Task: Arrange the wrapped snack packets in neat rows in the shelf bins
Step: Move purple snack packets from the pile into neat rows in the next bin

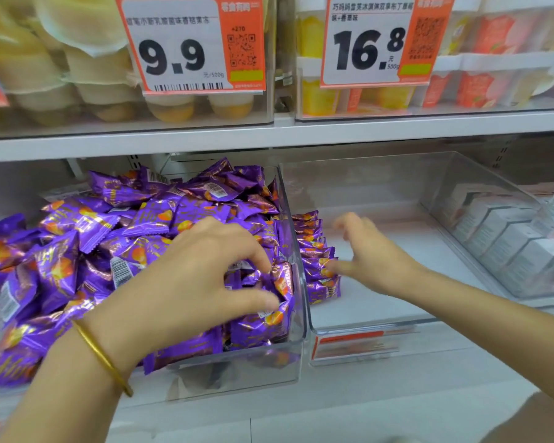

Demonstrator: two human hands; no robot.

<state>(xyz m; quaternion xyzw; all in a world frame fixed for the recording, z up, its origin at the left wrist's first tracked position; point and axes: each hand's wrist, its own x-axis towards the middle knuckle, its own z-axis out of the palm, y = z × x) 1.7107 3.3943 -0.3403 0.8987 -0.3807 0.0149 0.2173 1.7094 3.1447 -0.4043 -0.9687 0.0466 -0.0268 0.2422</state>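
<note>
Hands (189,276) in bins (253,375) of purple packets (77,238)

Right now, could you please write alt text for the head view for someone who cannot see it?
A person's left grip pinches a purple packet in a heaped clear bin, while the open, blurred right grip touches a neat row of packets in the next bin.

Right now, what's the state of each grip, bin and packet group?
left bin, heaped with jumbled packets
right bin, floor mostly bare
packet row, standing on edge along right bin's left wall
left grip, pinching a packet by left bin's right wall
right grip, open, fingers spread, blurred, beside packet row
</note>
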